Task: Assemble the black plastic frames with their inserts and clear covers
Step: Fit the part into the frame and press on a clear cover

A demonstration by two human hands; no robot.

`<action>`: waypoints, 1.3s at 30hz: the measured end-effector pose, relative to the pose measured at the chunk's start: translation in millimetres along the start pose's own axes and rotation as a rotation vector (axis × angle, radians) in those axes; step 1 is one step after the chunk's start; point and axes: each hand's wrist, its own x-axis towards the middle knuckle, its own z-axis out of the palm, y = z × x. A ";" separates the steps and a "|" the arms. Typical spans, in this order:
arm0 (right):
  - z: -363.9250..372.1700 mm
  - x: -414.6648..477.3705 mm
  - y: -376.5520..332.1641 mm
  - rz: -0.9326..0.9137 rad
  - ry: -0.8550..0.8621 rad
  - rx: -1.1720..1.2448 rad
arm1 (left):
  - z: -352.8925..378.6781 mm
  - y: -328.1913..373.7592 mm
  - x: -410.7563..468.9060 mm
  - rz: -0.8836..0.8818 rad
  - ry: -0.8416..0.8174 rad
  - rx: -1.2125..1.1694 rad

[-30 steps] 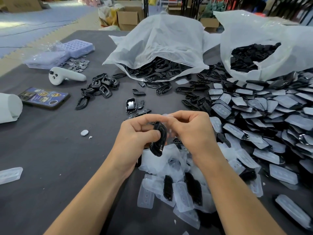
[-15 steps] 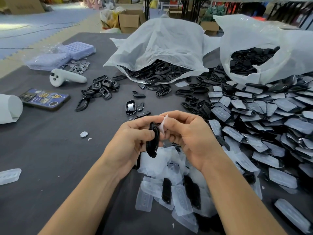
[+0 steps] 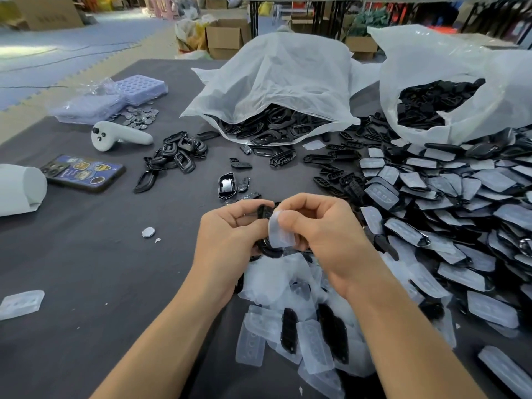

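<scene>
At the centre of the picture, a black frame (image 3: 262, 212) is gripped by the curled fingers of the left hand (image 3: 230, 240). Just right of it, a clear cover (image 3: 280, 233) is pinched by the right hand (image 3: 322, 234).

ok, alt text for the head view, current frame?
Two bare hands over a dark table: the left hand grips a black frame, the right hand pinches a clear cover beside it. Piles of clear covers lie nearby; two white bags of black parts sit behind, a phone at left.
</scene>
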 end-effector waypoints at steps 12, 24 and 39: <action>-1.5 3.2 8.6 -0.007 0.136 -0.125 | -6.0 -15.0 7.3 0.356 0.219 0.964; -8.1 3.3 4.8 0.117 -0.130 0.095 | -15.1 1.1 8.0 0.128 -0.192 0.020; -7.4 -0.7 2.0 0.120 -0.278 0.129 | -20.1 -0.7 10.4 0.100 -0.332 0.014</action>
